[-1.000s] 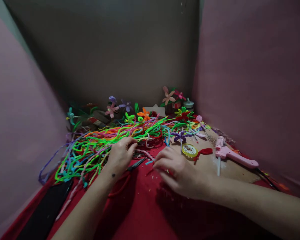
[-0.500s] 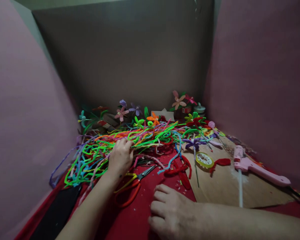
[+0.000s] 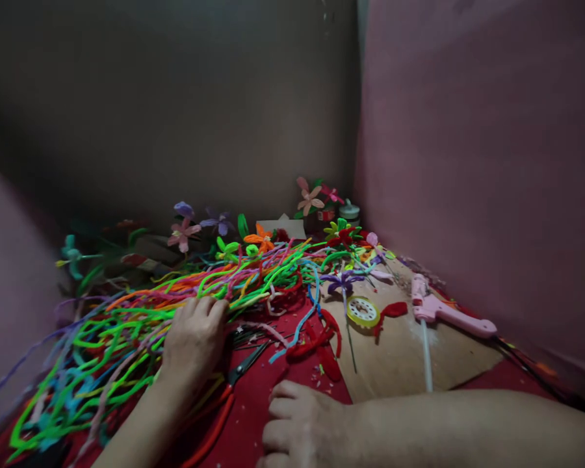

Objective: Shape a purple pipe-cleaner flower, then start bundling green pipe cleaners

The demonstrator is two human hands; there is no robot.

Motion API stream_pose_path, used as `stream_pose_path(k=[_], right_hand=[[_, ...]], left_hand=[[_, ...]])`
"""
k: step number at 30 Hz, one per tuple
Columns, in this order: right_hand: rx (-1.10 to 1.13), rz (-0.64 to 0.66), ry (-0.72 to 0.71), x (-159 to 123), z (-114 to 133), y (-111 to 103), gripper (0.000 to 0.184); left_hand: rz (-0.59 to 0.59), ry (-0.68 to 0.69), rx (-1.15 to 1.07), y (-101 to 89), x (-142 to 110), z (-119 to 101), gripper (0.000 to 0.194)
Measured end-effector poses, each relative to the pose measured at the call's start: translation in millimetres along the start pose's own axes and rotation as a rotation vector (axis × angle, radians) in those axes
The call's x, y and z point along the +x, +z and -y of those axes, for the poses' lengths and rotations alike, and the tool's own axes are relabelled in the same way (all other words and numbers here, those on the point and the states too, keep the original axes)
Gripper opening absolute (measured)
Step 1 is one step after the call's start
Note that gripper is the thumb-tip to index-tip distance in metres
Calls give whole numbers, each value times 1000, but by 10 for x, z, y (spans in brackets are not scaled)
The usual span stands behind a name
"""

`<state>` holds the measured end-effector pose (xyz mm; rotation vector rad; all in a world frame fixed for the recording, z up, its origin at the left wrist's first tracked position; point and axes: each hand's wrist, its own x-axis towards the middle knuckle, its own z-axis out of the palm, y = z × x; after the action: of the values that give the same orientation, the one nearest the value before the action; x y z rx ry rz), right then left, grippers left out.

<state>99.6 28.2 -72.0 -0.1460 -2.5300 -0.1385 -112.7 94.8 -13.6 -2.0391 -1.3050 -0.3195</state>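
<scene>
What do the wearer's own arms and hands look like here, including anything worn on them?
The left hand and right hand are both ungloved, and both forearms show without sleeves. No watch, bracelet or ring can be made out; dim light and blur hide finer markings.

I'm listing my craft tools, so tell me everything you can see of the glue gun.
The glue gun is pink and plastic-looking. It lies on its side on the cardboard, handle pointing right, a dark cord by the handle's end. A translucent glue stick juts toward the viewer, its near end close to or behind the right forearm. Nothing grips it.
</scene>
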Motion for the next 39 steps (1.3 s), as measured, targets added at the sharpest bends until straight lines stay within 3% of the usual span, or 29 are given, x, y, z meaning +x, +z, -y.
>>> stream_pose_path(k=[3, 8, 12, 18, 23, 26, 30, 32, 34, 38, 39], right_hand=[[2, 68, 6, -1, -20, -12, 12], [3, -1, 19, 36, -19, -77, 18], [26, -47, 56, 64, 9, -138, 22], [190, 4, 200, 127, 70, -428, 7], [390, -19, 308, 194, 87, -667, 17], [592, -41, 470, 257, 51, -716, 18], [906, 26, 852, 381, -130, -721, 25], [759, -63, 880, 459, -266, -732, 40], [430, -60, 857, 551, -406, -736, 53], [-80, 222, 843, 764, -652, -620, 43], [-104, 256, 853, 813, -707, -567, 38]], left_hand=[[-14, 18, 56, -21, 2, 7, 15], [-89, -43, 94, -153, 27, 10, 21], [-134, -178, 139, -250, 3, 65, 26], [-214, -338, 64, -423, -62, 124, 26], [-247, -413, -31, -530, -85, 126, 25], [-283, -436, -184, -537, -94, 133, 23], [-316, -514, -626, -603, -93, 61, 11], [-314, -600, -833, -679, -89, -24, 13], [-319, -647, -977, -767, -88, -123, 14], [-341, -554, -1049, -891, -102, -272, 8], [-339, -532, -1058, -897, -105, -285, 8]])
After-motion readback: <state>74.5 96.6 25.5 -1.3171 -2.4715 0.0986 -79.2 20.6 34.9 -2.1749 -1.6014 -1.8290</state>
